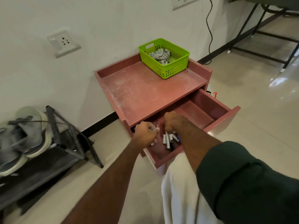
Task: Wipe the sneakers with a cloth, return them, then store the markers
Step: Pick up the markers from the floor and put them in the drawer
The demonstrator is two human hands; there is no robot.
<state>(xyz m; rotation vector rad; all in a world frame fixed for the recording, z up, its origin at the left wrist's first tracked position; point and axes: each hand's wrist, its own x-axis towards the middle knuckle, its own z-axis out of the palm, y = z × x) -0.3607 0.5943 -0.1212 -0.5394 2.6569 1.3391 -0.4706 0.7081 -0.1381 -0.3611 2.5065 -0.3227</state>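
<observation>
Markers (169,139) lie bunched in the open drawer (226,117) of the pink cabinet (145,88). Over them, the right hand (174,121) is curled around a bundle of markers, and the left hand (145,134) is fisted around a white marker just beside it. Cloth (160,56) sits in the green basket (171,68) on the cabinet top. Sneakers (24,136) rest on the dark rack (64,143) to the left.

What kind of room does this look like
Probably a home or hostel room corner: a pink wooden side cabinet against a white wall, a black metal shoe rack holding grey sneakers, and glossy tiled floor.
</observation>
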